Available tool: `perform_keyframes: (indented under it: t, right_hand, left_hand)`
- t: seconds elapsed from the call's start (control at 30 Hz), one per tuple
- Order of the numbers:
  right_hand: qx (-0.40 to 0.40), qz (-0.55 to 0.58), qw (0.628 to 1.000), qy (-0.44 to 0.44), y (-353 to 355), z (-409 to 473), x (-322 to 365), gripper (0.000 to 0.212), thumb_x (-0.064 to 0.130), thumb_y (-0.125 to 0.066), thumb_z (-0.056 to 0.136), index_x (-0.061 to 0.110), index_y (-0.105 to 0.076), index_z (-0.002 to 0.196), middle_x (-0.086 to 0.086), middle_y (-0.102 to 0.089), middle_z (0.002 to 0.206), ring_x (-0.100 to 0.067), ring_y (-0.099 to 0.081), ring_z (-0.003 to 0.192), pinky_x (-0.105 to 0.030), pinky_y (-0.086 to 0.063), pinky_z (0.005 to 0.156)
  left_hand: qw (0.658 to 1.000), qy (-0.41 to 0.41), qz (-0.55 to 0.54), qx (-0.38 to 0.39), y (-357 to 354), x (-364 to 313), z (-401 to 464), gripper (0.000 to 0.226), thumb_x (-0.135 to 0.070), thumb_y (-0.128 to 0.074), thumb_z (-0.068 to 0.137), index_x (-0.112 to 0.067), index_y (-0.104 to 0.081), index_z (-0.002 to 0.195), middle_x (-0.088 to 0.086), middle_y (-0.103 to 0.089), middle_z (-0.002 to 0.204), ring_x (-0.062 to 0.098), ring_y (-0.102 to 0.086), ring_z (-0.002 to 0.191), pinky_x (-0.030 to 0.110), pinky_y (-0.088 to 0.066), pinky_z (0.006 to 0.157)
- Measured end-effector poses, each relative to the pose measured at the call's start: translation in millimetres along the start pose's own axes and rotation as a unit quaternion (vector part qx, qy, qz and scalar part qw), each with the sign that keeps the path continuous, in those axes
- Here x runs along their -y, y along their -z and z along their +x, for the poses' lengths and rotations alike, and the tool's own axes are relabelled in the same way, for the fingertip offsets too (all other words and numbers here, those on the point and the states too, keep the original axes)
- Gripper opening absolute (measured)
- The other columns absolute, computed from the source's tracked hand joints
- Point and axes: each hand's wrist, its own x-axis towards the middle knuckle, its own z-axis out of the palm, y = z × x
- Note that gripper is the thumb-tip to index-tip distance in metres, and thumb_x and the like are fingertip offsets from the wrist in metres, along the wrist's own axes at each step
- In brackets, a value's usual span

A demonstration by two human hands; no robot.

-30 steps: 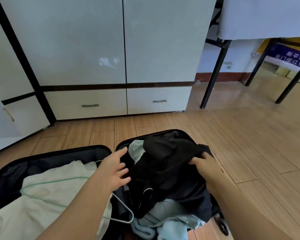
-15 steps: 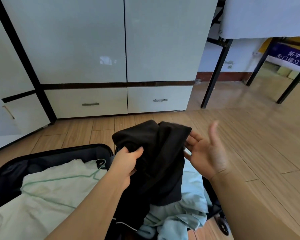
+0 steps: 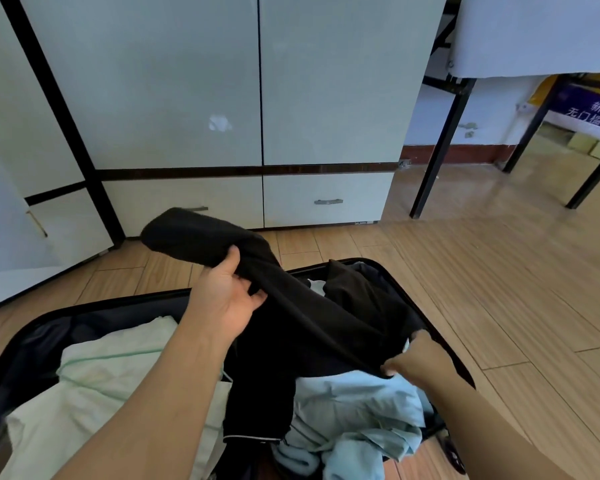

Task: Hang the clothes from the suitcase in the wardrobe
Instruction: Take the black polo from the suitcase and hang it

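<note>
Head view: the left hand (image 3: 222, 299) has lifted the black top (image 3: 291, 306) higher above the open suitcase (image 3: 440, 344), and now the right hand (image 3: 413, 362) pinches its edge too. Hanging comes next, I think.

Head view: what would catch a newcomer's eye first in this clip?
A black garment stretched across the middle of the frame, gripped by the left hand high and the right hand low at its edge. Beneath lies the open suitcase on the wooden floor, holding pale green cloth and light blue clothes. The white wardrobe behind has closed doors.
</note>
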Motion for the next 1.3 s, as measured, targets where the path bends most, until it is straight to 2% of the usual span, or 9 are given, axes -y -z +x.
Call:
perform_keyframes:
  t: [0.1,0.23,0.33,0.43,0.67,0.87,0.97,1.1,1.3]
  right_hand:
    - [0.014,0.108,0.97,0.219,10.7,-7.2,21.7,0.098,0.06,-0.087,0.045,0.037,-0.043,0.13,0.01,-0.057,0.123,-0.015,-0.057,0.115,-0.038,-0.051,0.092]
    - [0.134,0.253,0.893,0.347,19.9,-41.9,71.8,0.061,0.021,-0.084,0.072,0.04,-0.051,0.12,0.027,-0.066,0.108,0.008,-0.06,0.103,-0.015,-0.049,0.087]
    - [0.115,0.474,0.837,0.249,30.4,-45.1,80.1,0.018,0.022,-0.062,0.092,0.017,-0.067,0.108,-0.003,-0.074,0.103,-0.018,-0.07,0.095,-0.032,-0.054,0.084]
    - [0.19,0.614,0.755,0.131,47.1,-37.3,61.2,0.035,0.035,-0.05,0.097,0.008,-0.065,0.112,-0.011,-0.072,0.107,-0.023,-0.071,0.096,-0.038,-0.051,0.084]
    - [0.183,0.662,0.716,0.123,73.1,-45.0,50.4,0.051,0.052,-0.043,0.094,0.014,-0.078,0.094,-0.013,-0.07,0.113,-0.028,-0.071,0.095,-0.04,-0.06,0.068]
    - [0.158,0.715,0.649,0.207,103.6,-56.1,56.7,0.054,0.052,-0.038,0.096,0.02,-0.08,0.089,-0.007,-0.072,0.11,-0.023,-0.071,0.093,-0.038,-0.059,0.068]
    - [0.106,0.76,0.583,0.266,123.0,-51.6,48.4,0.053,0.049,-0.035,0.097,0.02,-0.079,0.095,-0.007,-0.069,0.117,-0.024,-0.068,0.103,-0.042,-0.056,0.082]
    - [0.068,0.812,0.515,0.264,133.1,-40.2,31.0,0.046,0.045,-0.043,0.093,0.015,-0.073,0.111,-0.009,-0.066,0.122,-0.03,-0.066,0.105,-0.048,-0.056,0.077]
    - [0.02,0.737,0.658,0.151,120.9,-28.5,21.6,0.045,0.045,-0.05,0.09,0.016,-0.062,0.122,-0.006,-0.069,0.118,-0.021,-0.068,0.103,-0.038,-0.055,0.089]
  left_hand:
    - [0.991,0.029,0.11,0.075,-17.7,11.2,-23.8,0.031,-0.026,-0.052,0.096,-0.014,-0.056,0.124,0.01,-0.064,0.124,0.031,-0.061,0.111,0.053,-0.048,0.094]
    - [0.918,0.06,0.312,0.236,-48.7,25.9,-52.4,0.045,-0.04,-0.06,0.088,-0.007,-0.061,0.119,0.009,-0.066,0.119,0.03,-0.061,0.115,0.048,-0.047,0.1]
    - [0.904,0.036,0.345,0.249,-51.7,14.9,-52.9,0.03,-0.042,-0.049,0.095,-0.025,-0.066,0.113,-0.005,-0.068,0.119,0.01,-0.061,0.114,0.042,-0.05,0.097]
    - [0.919,-0.017,0.359,0.162,-31.8,1.6,-38.9,0.031,-0.032,-0.054,0.096,-0.024,-0.061,0.125,-0.001,-0.065,0.125,0.012,-0.062,0.113,0.038,-0.049,0.1]
    - [0.752,0.047,0.64,0.152,16.2,35.4,-22.0,0.114,-0.024,-0.085,0.069,-0.038,-0.009,0.152,-0.001,-0.028,0.154,0.02,-0.039,0.13,0.038,-0.038,0.108]
    - [0.531,0.003,0.844,-0.073,21.4,58.0,-13.2,0.104,-0.051,-0.075,0.074,-0.029,-0.009,0.151,0.01,-0.033,0.148,0.032,-0.036,0.131,0.043,-0.038,0.102]
    - [0.66,-0.023,0.749,-0.049,34.9,55.9,-5.0,0.017,-0.033,-0.064,0.09,-0.016,-0.061,0.094,0.003,-0.065,0.09,0.021,-0.059,0.082,0.031,-0.046,0.074]
    - [0.915,-0.014,0.404,0.003,-0.2,31.2,-14.2,0.019,-0.018,-0.051,0.099,-0.019,-0.062,0.084,0.001,-0.066,0.072,0.014,-0.062,0.072,0.029,-0.048,0.068]
    - [0.964,-0.078,0.229,0.106,-54.4,-8.5,-31.3,0.015,-0.023,-0.05,0.099,-0.022,-0.063,0.09,-0.008,-0.067,0.077,0.006,-0.063,0.075,0.034,-0.054,0.074]
